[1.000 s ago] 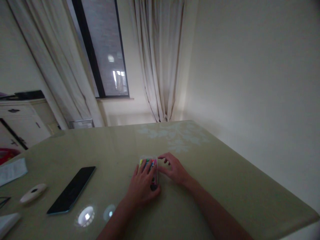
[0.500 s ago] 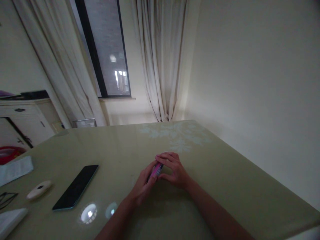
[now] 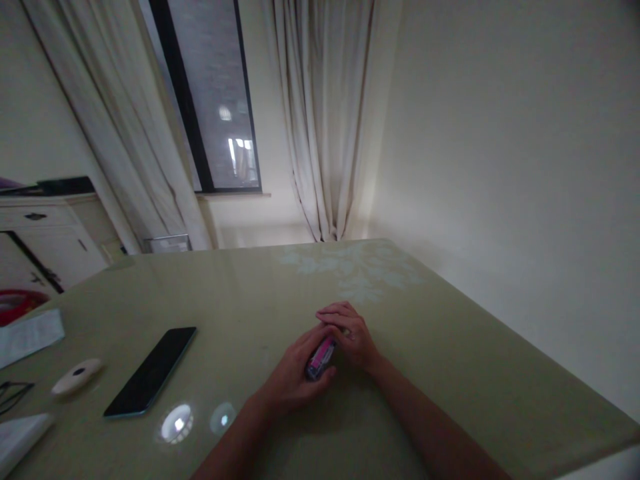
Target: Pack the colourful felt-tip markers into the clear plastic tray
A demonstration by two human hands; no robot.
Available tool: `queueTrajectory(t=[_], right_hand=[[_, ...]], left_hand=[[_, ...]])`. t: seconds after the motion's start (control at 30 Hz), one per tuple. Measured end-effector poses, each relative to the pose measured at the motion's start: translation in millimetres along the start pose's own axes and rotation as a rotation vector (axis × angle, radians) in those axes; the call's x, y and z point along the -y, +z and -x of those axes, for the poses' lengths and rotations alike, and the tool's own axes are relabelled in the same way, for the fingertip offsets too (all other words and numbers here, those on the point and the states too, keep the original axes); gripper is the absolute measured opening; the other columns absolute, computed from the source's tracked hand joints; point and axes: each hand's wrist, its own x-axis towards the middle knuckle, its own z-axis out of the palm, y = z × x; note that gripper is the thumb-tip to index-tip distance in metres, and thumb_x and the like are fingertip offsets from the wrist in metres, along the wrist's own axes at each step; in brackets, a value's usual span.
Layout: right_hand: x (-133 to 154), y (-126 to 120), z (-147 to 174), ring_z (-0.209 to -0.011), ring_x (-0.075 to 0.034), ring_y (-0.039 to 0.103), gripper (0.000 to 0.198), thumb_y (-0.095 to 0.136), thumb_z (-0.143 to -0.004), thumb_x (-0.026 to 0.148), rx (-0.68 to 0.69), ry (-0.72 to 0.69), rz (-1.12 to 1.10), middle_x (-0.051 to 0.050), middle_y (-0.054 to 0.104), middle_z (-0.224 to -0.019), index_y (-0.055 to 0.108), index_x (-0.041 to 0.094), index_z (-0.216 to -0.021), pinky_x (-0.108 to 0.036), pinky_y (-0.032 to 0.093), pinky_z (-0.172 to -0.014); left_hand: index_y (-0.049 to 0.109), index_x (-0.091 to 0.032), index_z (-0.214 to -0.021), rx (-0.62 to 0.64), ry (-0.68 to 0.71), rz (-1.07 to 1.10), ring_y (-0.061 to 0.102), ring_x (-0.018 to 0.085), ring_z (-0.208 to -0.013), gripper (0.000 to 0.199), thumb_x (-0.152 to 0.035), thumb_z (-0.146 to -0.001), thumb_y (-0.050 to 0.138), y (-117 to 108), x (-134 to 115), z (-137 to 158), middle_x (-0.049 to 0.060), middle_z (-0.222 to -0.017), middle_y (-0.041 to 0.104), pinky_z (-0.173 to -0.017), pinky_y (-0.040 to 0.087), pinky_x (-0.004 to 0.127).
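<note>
The small case point(image 3: 321, 359) is already in hand, at the middle of the table point(image 3: 240, 320); whether it is opened, and so what remains, I cannot tell. The left hand point(image 3: 295, 373) is closed around it; the right hand point(image 3: 354, 335) meets its far end, its grip hidden. The long axis of the visible side slants away, towards the right.

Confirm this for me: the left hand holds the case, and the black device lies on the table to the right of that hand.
Wrong side: the head view shows the black device on the table to the left of the left hand. That hand does hold the case.
</note>
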Motion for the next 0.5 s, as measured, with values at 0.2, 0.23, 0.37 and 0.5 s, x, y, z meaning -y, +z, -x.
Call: queueTrajectory(t=[0.2,0.23,0.37,0.5], right_hand=[[-13.0,-19.0,-2.5,-0.116,-0.029,0.065,0.047,0.068,-0.091,0.058,-0.053,0.119,-0.096,-0.011,0.074,-0.124,0.074,0.027,-0.126,-0.046,0.049,-0.103],[-14.7,-20.5,-2.3,-0.114,-0.028,0.066,0.046,0.071,-0.090,0.056,-0.035,0.160,-0.131,-0.011,0.074,-0.125,0.074,0.027,-0.126,-0.044,0.051,-0.101],[-18.2,-17.1,-2.2,-0.097,-0.024,0.071,0.037,0.074,-0.088,0.051,-0.040,0.333,-0.313,-0.008,0.077,-0.110,0.078,0.026,-0.114,-0.036,0.057,-0.084],[-17.7,-9.4,-3.9,-0.078,-0.019,0.069,0.030,0.078,-0.083,0.049,-0.094,0.426,-0.469,-0.004,0.075,-0.086,0.079,0.022,-0.097,-0.031,0.055,-0.073]], left_hand=[[0.058,-0.019,-0.144,-0.180,-0.209,0.448,0.062,0.033,-0.128,0.058,-0.051,-0.095,0.060,-3.8,16.2,0.9,0.013,-0.143,0.064,-0.112,0.047,0.047],[0.059,-0.018,-0.142,-0.198,-0.231,0.480,0.063,0.033,-0.126,0.058,-0.052,-0.095,0.061,-4.2,16.8,0.3,0.014,-0.141,0.065,-0.110,0.048,0.047],[0.061,-0.017,-0.140,-0.187,-0.219,0.402,0.067,0.031,-0.120,0.057,-0.052,-0.095,0.060,-5.7,12.2,-1.3,0.012,-0.135,0.069,-0.105,0.052,0.045],[0.063,-0.020,-0.140,-0.188,-0.132,0.147,0.069,0.028,-0.117,0.050,-0.043,-0.095,0.059,-6.2,1.0,-1.5,0.009,-0.133,0.071,-0.103,0.053,0.042]])
